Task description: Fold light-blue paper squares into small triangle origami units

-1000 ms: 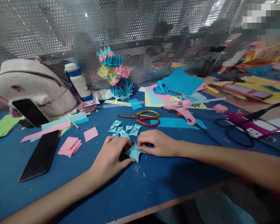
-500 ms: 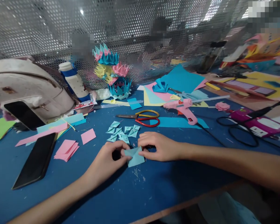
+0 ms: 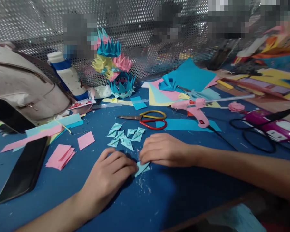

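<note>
A small light-blue paper piece [image 3: 142,169], partly folded, lies on the blue tabletop between my two hands. My left hand [image 3: 111,175] has its fingers together on the left edge of this paper. From the upper right, my right hand [image 3: 163,149] presses its bunched fingertips onto the top edge. Both thumbs are largely hidden. Just beyond my hands sits a loose group of several folded light-blue paper pieces [image 3: 125,135]. Scissors [image 3: 145,119] with one yellow and one red handle lie behind that group.
To the left are a stack of pink paper squares [image 3: 60,157], a single pink square [image 3: 86,140] and a black phone [image 3: 24,170]. A pink glue gun [image 3: 198,111] with a black cord lies right of the scissors. A folded-paper lotus stack [image 3: 122,83] stands before the perforated metal panel.
The light-blue paper has gone from a flatter, wider shape to a narrower folded one. My fingers have moved from pinching its corners to pressing over it. The view has shifted slightly.
</note>
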Motion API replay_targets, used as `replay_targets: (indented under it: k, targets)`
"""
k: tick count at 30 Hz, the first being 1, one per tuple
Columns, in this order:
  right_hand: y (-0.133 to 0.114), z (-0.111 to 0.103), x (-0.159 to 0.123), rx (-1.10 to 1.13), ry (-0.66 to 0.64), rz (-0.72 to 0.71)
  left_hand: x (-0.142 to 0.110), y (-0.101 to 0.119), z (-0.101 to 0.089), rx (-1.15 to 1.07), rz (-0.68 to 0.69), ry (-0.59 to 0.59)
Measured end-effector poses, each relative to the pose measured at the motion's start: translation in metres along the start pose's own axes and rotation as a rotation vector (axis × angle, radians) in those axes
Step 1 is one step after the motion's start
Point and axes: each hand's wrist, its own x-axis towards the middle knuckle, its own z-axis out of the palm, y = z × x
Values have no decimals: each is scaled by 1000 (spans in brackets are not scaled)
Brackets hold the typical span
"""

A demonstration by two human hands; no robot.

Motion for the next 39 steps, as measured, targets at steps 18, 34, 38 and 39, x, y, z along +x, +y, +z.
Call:
replay_targets:
  k: [18,34,38,39]
  targets:
    - [2,-4,-1,-164,-100,-115,-1,-4,0,-1,-38,-6]
    - [-5,-7,4,-239,-33,-149,8,-4,-8,256,180,-14]
    - [-6,-7,5,-216,-18,-142,8,-4,-8,262,180,-34]
    - [-6,-7,5,-213,-22,-133,8,-4,-8,263,180,-32]
